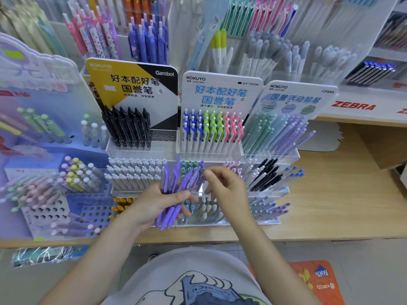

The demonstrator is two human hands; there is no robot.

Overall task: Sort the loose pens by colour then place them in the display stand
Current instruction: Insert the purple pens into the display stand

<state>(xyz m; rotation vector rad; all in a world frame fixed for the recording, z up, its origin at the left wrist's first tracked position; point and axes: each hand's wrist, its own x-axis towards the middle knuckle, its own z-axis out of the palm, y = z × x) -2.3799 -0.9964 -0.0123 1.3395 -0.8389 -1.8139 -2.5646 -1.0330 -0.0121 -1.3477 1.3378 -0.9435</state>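
Purple pens point(174, 194), a bunch of them, are sitting fanned out in the left hand point(158, 203), long axes running up and a bit right, clicker ends toward the display stand point(198, 190), tips poking out below the palm. Left grip is wrapping the bunch at mid-barrel, thumb lying across the front, fingers curled behind. Right hand point(226, 188) is hovering just right of the fan's upper ends, index and thumb closing to a pinch near the top of the rightmost purple pen; contact is too blurred to call, so I cannot tell if that grip has anything in it, other fingers are hanging loosely curled. Right hand is the nearer one to the pen tops and to the stand rows behind. Judging by this, sorting looks done for this colour and the step in hand is pulling one pen out of the bunch to drop it into a slot. Move likely turns on lifting along the pen's own axis, up and right, clear of the neighbours. Stand is standing on the tabletop point(330, 194) straight ahead, with white pens point(134, 172) in the row left of the hands, black pens point(266, 172) to the right, and teal pens point(189, 165) partly hidden right behind the purple fan.
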